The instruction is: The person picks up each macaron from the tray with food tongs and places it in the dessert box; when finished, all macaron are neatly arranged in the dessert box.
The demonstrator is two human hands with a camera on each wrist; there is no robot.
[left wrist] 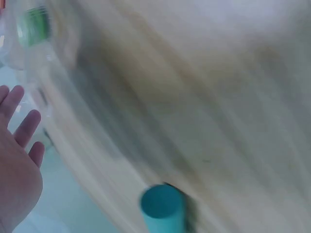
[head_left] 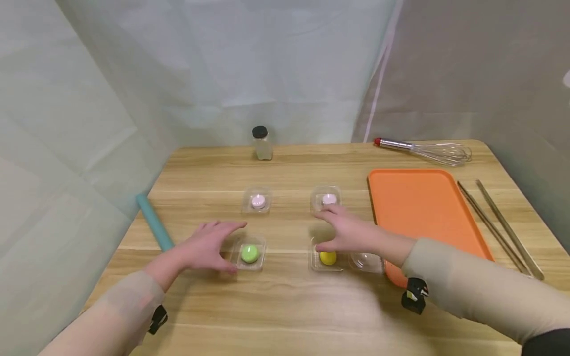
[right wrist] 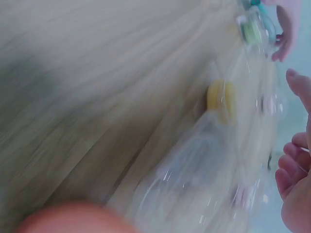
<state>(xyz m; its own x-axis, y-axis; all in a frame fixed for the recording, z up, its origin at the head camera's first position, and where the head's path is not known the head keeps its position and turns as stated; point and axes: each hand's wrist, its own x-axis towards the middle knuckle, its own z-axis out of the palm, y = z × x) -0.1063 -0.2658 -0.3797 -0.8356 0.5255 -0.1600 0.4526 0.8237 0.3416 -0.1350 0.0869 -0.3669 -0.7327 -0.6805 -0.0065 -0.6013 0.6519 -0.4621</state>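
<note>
My left hand (head_left: 202, 249) hovers with fingers and thumb spread at the left side of a clear plastic box (head_left: 261, 242) with a green macaron (head_left: 250, 253) in it. My right hand (head_left: 349, 233), also spread and holding nothing, is over a clear box (head_left: 315, 266) with a yellow macaron (head_left: 328, 258), which it partly covers. That box's clear lid (head_left: 366, 262) lies folded out to the right. Behind them stand two more clear boxes, with a pale pink macaron (head_left: 258, 201) in the left one and another pale pink macaron (head_left: 329, 199) in the right one.
An orange tray (head_left: 414, 207) lies to the right, partly under my right forearm. Beyond it are two metal rods (head_left: 507, 227). A whisk (head_left: 427, 150) and a black-capped jar (head_left: 262, 144) are at the back. On the left lies a teal roll (head_left: 153, 221).
</note>
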